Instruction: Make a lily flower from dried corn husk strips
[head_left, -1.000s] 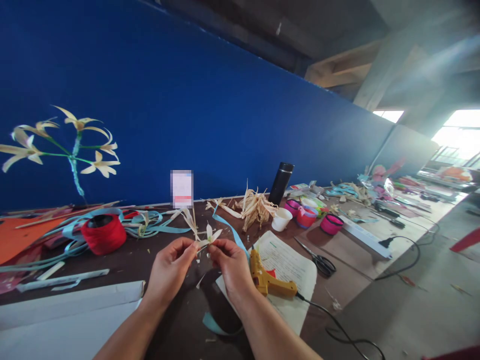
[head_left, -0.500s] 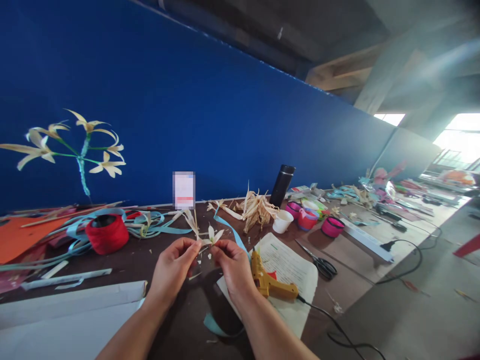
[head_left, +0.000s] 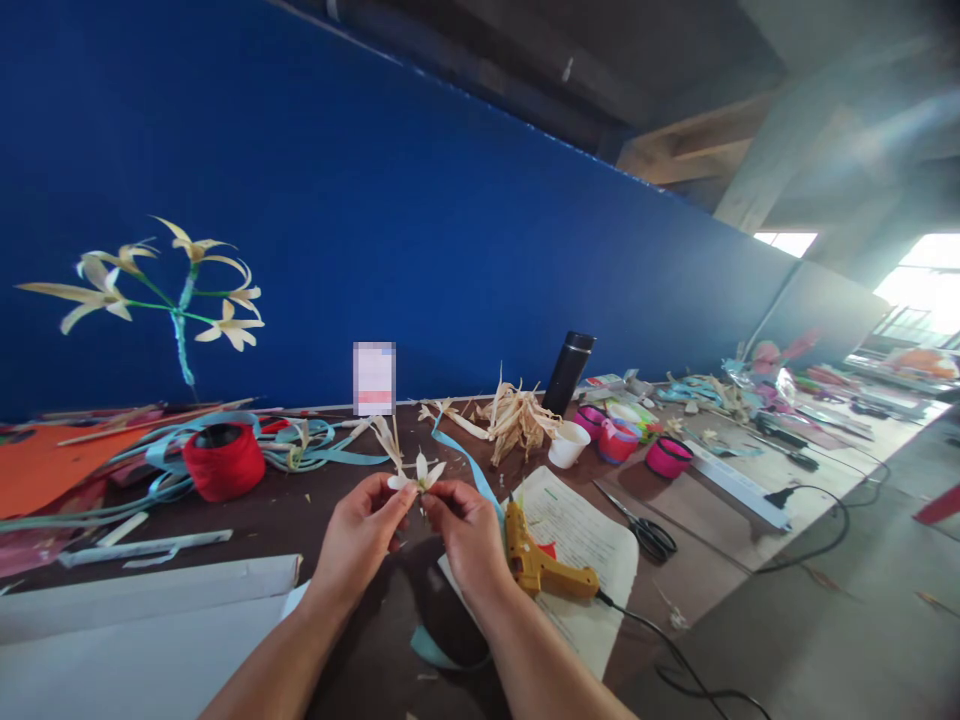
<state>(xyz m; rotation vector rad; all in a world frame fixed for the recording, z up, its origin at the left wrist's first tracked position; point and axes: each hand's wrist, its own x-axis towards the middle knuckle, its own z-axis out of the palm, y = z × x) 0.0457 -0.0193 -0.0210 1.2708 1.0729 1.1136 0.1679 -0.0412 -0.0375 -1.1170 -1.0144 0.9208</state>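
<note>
While pinching a white flower (head_left: pixel 422 468) between thumb and fingers of left hand (head_left: pixel 366 525) and right hand (head_left: pixel 469 525), shows a narrow grip on both sides, with petals spread just above the fingertips. Has a yellow glue gun (head_left: pixel 551 574) just right of the grip, resting on a printed sheet (head_left: pixel 598 540); cannot make out its small lines of text. Beyond the grip, slightly left, has a pale card (head_left: pixel 374 375) with a reddish band, blurred into blocks past reading. Farther beyond, to the right, has a black bottle (head_left: pixel 570 372); nearer, beside the sheet, has scissors (head_left: pixel 637 525).
</note>
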